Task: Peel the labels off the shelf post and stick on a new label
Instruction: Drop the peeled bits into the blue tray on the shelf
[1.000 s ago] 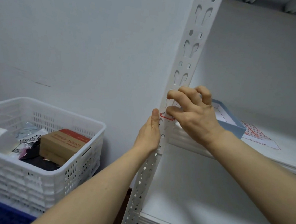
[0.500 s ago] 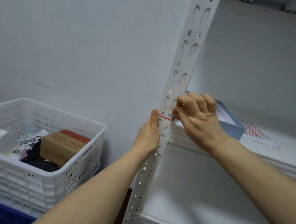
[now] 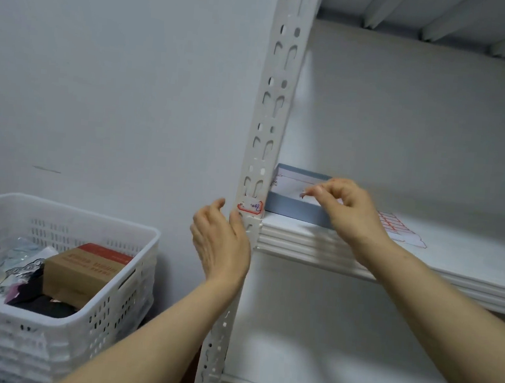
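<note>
The white perforated shelf post runs up the middle. A small white label with a red border and handwriting is stuck on it at the level of the middle shelf. My left hand is just below the label, left of the post. Its thumb touches the post's front and its fingers are spread off it. My right hand hovers to the right over a shallow blue box, fingers loosely curled, with nothing visible in them. A sheet of red-bordered labels lies on the shelf behind that hand.
The middle shelf and the lower shelf extend right of the post. A white slotted basket stands at the lower left, holding a brown cardboard box and bagged items. The white wall is behind.
My right hand left the label on the post and moved right over the blue box. My left hand loosened its hold on the post. The view tilted up.
</note>
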Action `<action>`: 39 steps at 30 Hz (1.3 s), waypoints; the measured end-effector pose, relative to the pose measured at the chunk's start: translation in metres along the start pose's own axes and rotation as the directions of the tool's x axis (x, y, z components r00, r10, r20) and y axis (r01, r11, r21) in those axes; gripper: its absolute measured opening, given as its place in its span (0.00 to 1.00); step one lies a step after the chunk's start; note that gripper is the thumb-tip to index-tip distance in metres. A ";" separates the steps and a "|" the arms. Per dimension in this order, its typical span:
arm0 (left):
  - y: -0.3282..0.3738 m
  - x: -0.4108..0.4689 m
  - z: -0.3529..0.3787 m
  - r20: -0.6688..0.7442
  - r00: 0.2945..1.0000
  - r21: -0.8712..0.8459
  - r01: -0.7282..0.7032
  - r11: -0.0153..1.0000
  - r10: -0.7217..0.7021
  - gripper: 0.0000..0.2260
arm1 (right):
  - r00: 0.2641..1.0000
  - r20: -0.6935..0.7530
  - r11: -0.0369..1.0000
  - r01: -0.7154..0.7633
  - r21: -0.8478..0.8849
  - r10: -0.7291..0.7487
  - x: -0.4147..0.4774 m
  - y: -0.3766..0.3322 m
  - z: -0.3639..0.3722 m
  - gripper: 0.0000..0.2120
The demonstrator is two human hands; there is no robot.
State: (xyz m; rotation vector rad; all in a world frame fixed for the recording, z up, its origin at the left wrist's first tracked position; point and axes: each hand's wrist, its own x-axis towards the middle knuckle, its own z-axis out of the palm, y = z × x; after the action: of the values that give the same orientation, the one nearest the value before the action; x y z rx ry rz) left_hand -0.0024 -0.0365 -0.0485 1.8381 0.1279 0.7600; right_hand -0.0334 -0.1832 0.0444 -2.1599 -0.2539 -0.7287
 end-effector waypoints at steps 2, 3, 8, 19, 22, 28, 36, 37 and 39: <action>0.013 -0.011 -0.002 -0.115 0.972 -0.100 -0.219 0.971 0.207 0.13 | 0.994 0.030 0.978 -0.110 0.176 0.107 -0.003 -0.002 -0.006 0.10; 0.021 -0.015 -0.002 -0.086 0.953 -0.184 -0.301 0.936 0.290 0.11 | 0.986 0.045 0.956 -0.167 0.242 0.161 -0.004 -0.002 -0.009 0.10; 0.069 -0.022 0.008 0.173 0.907 -0.401 -0.292 0.868 0.385 0.04 | 0.942 0.088 0.858 -0.332 0.392 0.325 -0.004 -0.004 -0.021 0.07; 0.124 -0.024 0.043 0.215 0.945 -0.489 -0.114 0.865 0.246 0.08 | 0.913 0.034 0.791 -0.371 0.486 0.406 0.003 0.013 -0.056 0.11; 0.129 -0.024 0.050 0.252 0.944 -0.513 -0.056 0.857 0.212 0.05 | 0.907 0.044 0.767 -0.380 0.517 0.419 0.006 0.019 -0.059 0.12; 0.131 -0.016 0.064 0.321 0.935 -0.503 0.035 0.864 0.149 0.06 | 0.886 0.068 0.729 -0.418 0.542 0.459 0.014 0.033 -0.061 0.21; 0.133 -0.005 0.075 0.296 0.952 -0.488 0.084 0.869 0.074 0.05 | 0.825 0.146 0.630 -0.519 0.578 0.546 0.024 0.041 -0.058 0.26; 0.132 -0.004 0.076 0.305 0.950 -0.483 0.091 0.871 0.070 0.06 | 0.821 0.153 0.622 -0.525 0.581 0.550 0.025 0.041 -0.059 0.25; 0.132 -0.003 0.077 0.342 0.938 -0.486 0.120 0.865 0.062 0.07 | 0.818 0.155 0.619 -0.529 0.580 0.554 0.027 0.040 -0.060 0.25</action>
State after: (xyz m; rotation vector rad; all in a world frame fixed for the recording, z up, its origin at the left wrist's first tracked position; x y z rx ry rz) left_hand 0.0026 -0.1532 0.0496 1.4314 -0.2543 0.3817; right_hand -0.0197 -0.2569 0.0639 -1.4680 0.1853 -0.2681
